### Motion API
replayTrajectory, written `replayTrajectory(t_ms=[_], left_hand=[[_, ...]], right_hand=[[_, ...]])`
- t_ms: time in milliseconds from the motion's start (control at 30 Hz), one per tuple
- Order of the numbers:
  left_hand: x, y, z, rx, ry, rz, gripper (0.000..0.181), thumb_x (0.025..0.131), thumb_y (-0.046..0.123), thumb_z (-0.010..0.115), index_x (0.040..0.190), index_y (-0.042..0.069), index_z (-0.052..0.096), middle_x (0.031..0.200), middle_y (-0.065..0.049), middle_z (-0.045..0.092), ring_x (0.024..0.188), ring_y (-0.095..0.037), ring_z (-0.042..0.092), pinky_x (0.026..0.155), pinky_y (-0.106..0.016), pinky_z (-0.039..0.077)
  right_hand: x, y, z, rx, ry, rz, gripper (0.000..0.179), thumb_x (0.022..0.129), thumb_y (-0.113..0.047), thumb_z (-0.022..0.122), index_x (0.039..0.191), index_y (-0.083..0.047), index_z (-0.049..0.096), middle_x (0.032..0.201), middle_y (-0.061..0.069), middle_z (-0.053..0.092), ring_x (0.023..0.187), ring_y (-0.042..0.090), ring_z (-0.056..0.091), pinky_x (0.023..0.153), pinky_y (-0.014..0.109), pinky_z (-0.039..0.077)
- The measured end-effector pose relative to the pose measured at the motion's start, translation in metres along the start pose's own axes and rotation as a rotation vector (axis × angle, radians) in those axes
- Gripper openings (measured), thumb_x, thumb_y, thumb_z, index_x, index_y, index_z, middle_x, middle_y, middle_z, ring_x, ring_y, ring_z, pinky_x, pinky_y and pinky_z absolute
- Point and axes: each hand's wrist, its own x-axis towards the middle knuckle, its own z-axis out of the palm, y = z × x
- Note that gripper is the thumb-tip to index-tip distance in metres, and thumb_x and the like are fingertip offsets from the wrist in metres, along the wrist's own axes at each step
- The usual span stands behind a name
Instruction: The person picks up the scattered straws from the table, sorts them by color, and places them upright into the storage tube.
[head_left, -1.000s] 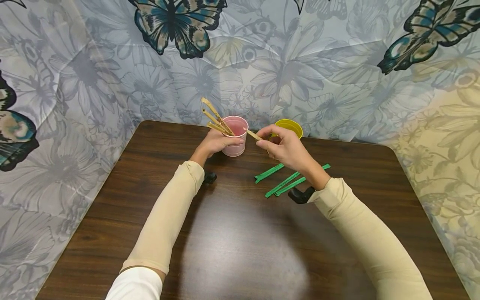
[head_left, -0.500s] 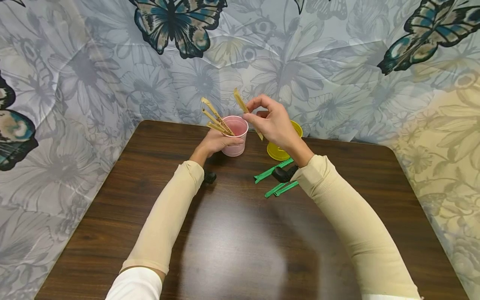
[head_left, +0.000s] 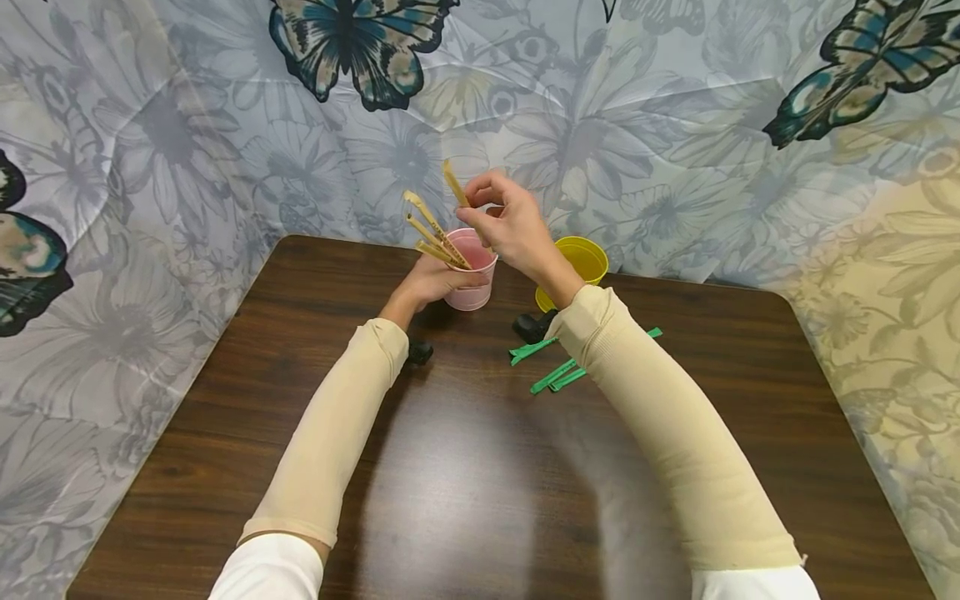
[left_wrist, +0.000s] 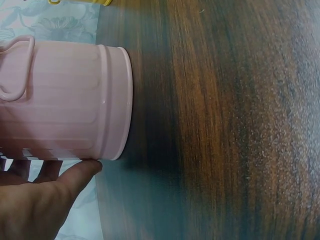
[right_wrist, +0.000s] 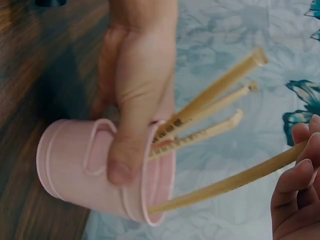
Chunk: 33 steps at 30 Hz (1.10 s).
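Note:
My left hand (head_left: 429, 283) grips a small pink pail (head_left: 468, 296) near the back edge of the table, its thumb on the rim in the right wrist view. Three tan wrapped straws (right_wrist: 215, 95) lean out of the pail on the left-hand side. Above the pail, my right hand (head_left: 512, 221) pinches another tan wrapped straw (right_wrist: 230, 184) near its upper part. That straw slants, and its lower end is at the pail's mouth in the right wrist view. The left wrist view shows the pail's lower wall (left_wrist: 65, 110) and fingertips under it.
A yellow pail (head_left: 588, 254) stands right of the pink one, partly behind my right wrist. Several green wrapped straws (head_left: 553, 377) lie on the brown table (head_left: 337, 500), partly covered by my right sleeve. A patterned cloth (head_left: 660, 183) hangs close behind the table.
My right hand has moved left and up from beside the yellow pail to above the pink pail, tilting the straw more upright. My left hand and the pink pail have stayed put.

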Motion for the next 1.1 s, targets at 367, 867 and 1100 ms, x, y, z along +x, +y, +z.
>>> replayTrajectory(t_ms=[367, 867, 1100], left_hand=[[0.0, -0.001, -0.001, 0.024, 0.006, 0.008, 0.047, 0.084, 0.015, 0.084, 0.126, 0.007, 0.064, 0.133, -0.023, 0.065, 0.109, -0.022, 0.064, 0.101, -0.041, 0.052], [0.004, -0.009, 0.0, -0.07, -0.011, 0.082, 0.057, 0.084, 0.005, 0.082, 0.136, 0.011, 0.058, 0.132, -0.011, 0.066, 0.127, -0.035, 0.06, 0.105, -0.038, 0.051], [0.004, -0.008, -0.001, -0.091, -0.023, 0.083, 0.06, 0.083, 0.003, 0.082, 0.138, 0.011, 0.058, 0.133, -0.012, 0.066, 0.12, -0.026, 0.063, 0.104, -0.037, 0.052]], right_hand=[[0.009, 0.028, 0.017, -0.046, -0.014, 0.053, 0.019, 0.096, -0.014, 0.072, 0.108, -0.011, 0.058, 0.098, 0.013, 0.079, 0.055, 0.015, 0.058, 0.05, 0.023, 0.044], [0.005, 0.047, 0.025, -0.308, 0.027, 0.088, 0.02, 0.094, -0.025, 0.075, 0.108, -0.011, 0.07, 0.104, 0.008, 0.07, 0.099, 0.022, 0.065, 0.084, 0.034, 0.053], [0.004, 0.048, 0.024, -0.27, 0.039, 0.105, 0.024, 0.093, -0.026, 0.077, 0.109, -0.01, 0.07, 0.105, 0.009, 0.071, 0.1, 0.022, 0.065, 0.088, 0.034, 0.053]])
